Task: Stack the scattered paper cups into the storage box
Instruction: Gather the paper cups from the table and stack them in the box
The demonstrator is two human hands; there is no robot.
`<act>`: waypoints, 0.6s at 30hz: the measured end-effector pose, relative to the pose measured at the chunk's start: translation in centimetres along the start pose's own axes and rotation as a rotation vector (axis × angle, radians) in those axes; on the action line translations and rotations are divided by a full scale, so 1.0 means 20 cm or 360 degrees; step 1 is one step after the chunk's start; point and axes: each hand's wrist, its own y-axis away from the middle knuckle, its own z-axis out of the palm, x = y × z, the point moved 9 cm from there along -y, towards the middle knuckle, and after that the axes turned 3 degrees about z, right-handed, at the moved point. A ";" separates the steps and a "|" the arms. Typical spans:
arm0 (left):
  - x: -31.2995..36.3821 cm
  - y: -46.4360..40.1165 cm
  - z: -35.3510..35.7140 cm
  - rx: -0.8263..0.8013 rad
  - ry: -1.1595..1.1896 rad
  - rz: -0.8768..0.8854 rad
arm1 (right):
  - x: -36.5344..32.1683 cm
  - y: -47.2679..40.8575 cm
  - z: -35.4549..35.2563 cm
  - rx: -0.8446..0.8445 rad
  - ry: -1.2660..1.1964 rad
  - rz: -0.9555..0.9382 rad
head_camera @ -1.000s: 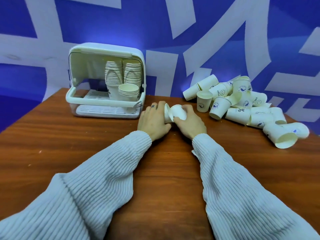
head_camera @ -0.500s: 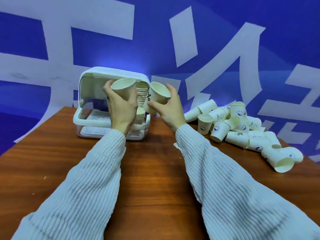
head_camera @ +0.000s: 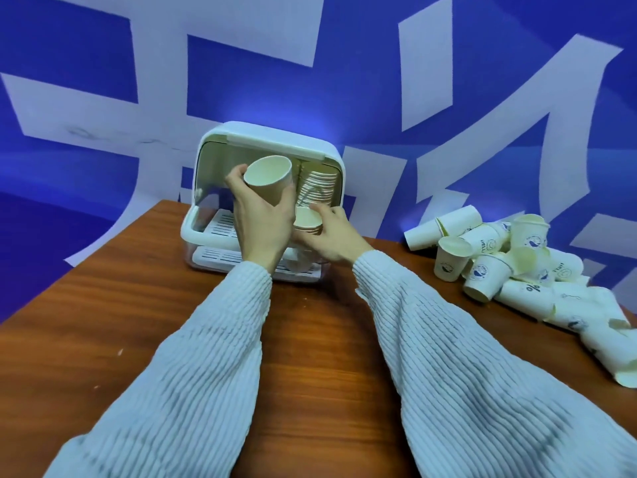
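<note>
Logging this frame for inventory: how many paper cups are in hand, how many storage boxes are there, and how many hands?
White paper cups in hand: 2, upper cup in the left hand, lower cup in the right hand
White plastic storage box: 1
Hands: 2
Total: 5

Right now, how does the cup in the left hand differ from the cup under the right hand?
The cup in the left hand is lifted in front of the storage box, tilted with its mouth toward the camera; the cup under the right hand sits upright on a short stack inside the box. The left hand grips its cup's body; the right hand holds its cup at the rim. Both are pale paper cups.
</note>
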 end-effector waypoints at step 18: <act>-0.15 0.06 0.30 -0.0874 -0.1632 0.0359 | 0.17 0.16 -0.07 0.0171 -0.0682 -0.0024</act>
